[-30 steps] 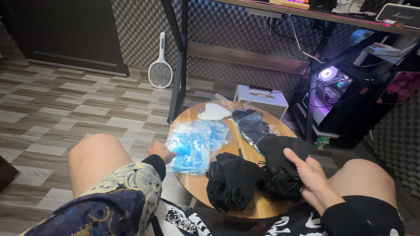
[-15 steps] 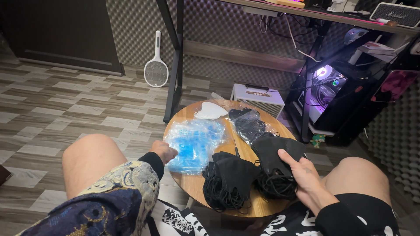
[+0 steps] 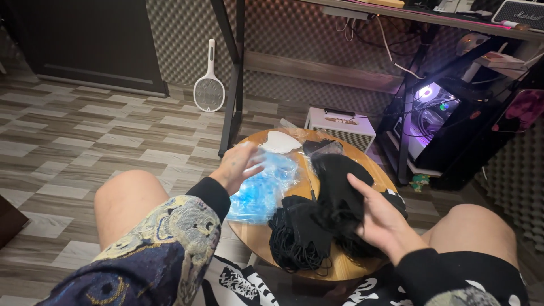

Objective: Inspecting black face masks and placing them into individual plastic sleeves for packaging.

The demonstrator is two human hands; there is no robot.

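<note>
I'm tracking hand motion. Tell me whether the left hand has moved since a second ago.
Yes. The left hand has lifted from the round table's near-left edge and now hovers further in, over the blue plastic bag, fingers spread.

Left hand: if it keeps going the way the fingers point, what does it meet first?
Probably the blue plastic pack. The left hand hovers at its near edge, fingers aimed right and slightly away. Beyond lies the white mask. Height above the pack is unclear.
</note>
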